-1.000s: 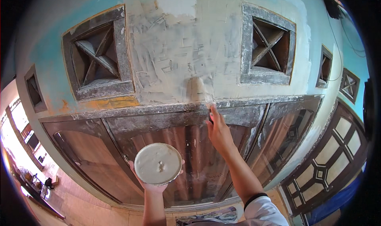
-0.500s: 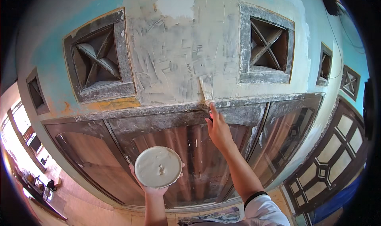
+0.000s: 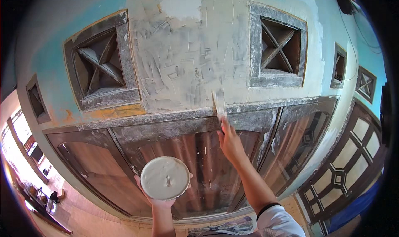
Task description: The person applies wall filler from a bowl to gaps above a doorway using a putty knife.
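My left hand (image 3: 163, 202) holds up a round container of pale putty (image 3: 165, 177), its fingers around the sides and its surface facing me. My right hand (image 3: 232, 142) is closed around the handle of a putty knife (image 3: 220, 104), whose blade is smeared with white. That blade points up at the lower part of the wall (image 3: 187, 66), just above the wooden ledge; I cannot tell whether it touches. Grey-white patches with many scrape strokes cover the wall there, and one brighter white patch (image 3: 181, 3) lies higher up.
Square wooden vents with crossed bars flank the patched area, one on the left (image 3: 102, 64) and one on the right (image 3: 277, 49). Below the ledge runs a dark wood-framed glass panel (image 3: 199, 170). A door (image 3: 341, 170) stands at far right, and a tiled floor (image 3: 91, 212) shows at lower left.
The putty knife has come slightly down and to the right along the wall, with my right hand lower. The putty container has dropped a little in view.
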The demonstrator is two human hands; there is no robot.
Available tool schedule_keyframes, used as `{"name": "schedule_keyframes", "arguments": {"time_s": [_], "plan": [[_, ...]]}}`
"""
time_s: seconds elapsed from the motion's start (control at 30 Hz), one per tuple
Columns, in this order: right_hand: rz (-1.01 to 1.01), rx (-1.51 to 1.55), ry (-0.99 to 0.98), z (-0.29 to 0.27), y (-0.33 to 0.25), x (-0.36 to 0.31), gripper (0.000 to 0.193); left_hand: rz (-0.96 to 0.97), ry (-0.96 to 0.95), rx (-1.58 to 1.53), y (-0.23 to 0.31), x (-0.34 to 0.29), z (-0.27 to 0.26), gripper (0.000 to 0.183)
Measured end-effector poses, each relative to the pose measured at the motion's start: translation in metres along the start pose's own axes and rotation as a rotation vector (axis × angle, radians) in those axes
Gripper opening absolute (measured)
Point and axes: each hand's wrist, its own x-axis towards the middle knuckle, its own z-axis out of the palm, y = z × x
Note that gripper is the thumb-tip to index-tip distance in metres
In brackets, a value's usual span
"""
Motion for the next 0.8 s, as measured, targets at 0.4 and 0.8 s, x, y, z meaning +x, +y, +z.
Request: {"name": "schedule_keyframes", "arguments": {"time_s": [0.4, 0.8], "plan": [[0.021, -0.008, 0.011, -0.010, 0.005, 0.009, 0.065, -0.022, 0.010, -0.007, -0.011, 0.004, -0.003, 0.108], [0.038, 0.086, -0.020, -0.015, -0.015, 0.016, 0.064, 0.007, 0.104, 0.019, -0.015, 0.005, -0.004, 0.108]]}}
